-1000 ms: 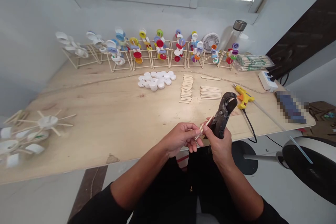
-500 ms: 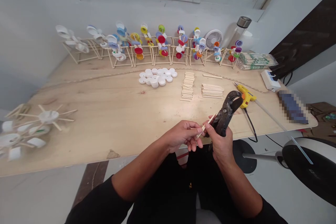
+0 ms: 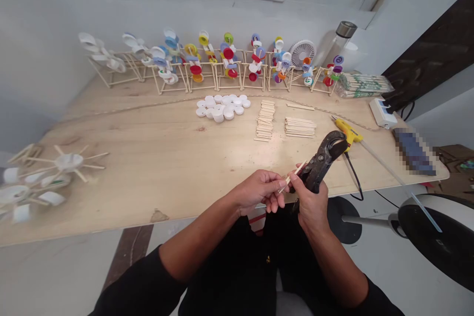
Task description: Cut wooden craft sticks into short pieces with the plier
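Thin wooden stick [image 3: 295, 177] above the near edge of the plywood worktop [image 3: 148, 158], pinched in the fingertips of the left hand [image 3: 257, 191], one end reaching toward the black end-cutting nippers [image 3: 323, 160], clenched in the right hand [image 3: 310, 206]. Likely very light, stiff and brittle, liable to snap or splinter under sideways pressure; safest hold close beside the nippers. More sticks in neat stacks of sticks [image 3: 300, 127] toward the upper middle of the worktop.
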`<state>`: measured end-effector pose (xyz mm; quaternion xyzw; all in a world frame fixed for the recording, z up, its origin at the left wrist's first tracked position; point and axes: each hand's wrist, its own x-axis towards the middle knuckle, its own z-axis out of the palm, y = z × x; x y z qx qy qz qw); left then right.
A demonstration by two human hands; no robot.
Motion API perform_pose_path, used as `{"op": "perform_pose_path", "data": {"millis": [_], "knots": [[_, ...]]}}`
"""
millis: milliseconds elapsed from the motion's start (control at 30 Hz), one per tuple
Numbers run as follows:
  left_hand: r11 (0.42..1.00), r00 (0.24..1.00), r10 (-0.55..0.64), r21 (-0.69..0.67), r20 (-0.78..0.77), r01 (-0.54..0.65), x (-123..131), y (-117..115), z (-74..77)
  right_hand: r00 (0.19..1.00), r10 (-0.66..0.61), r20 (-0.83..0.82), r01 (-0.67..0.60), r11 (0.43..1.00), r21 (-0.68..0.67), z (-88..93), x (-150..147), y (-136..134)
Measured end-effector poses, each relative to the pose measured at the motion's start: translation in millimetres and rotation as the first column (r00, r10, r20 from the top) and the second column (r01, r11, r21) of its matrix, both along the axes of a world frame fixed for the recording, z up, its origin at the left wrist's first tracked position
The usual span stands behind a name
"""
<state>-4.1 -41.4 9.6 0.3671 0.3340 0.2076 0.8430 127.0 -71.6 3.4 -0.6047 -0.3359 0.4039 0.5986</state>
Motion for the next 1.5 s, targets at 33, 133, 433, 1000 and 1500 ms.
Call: {"op": "perform_pose_path", "data": {"millis": [33, 133, 433, 1000, 1500], "knots": [[1.000, 1.000, -0.001, -0.001, -0.001, 0.001, 0.2, 0.2, 0.2, 1.000, -0.007, 0.001, 0.007, 1.000, 0.001, 0.4, -0.2, 0.3], [1.000, 1.000, 0.000, -0.006, -0.001, 0.000, 0.6, 0.7, 0.7, 1.000, -0.015, 0.001, 0.015, 1.000, 0.003, 1.8, -0.9, 1.3], [1.000, 1.000, -0.009, -0.007, 0.004, 0.009, 1.5, 3.6, 0.4, 1.000, -0.018, 0.008, 0.018, 1.000, 0.016, 2.4, 0.5, 2.7], [0.999, 1.000, -0.024, -0.020, 0.017, 0.024, 0.6, 5.8, 0.0, 0.998, -0.054, -0.019, 0.054, 0.999, 0.002, 1.2, -1.1, 3.7], [1.000, 1.000, 0.012, 0.020, 0.001, -0.012, 3.1, 3.9, 2.8, 0.997, -0.054, -0.046, 0.054, 0.999, 0.007, -2.1, 0.0, 3.2]]}}
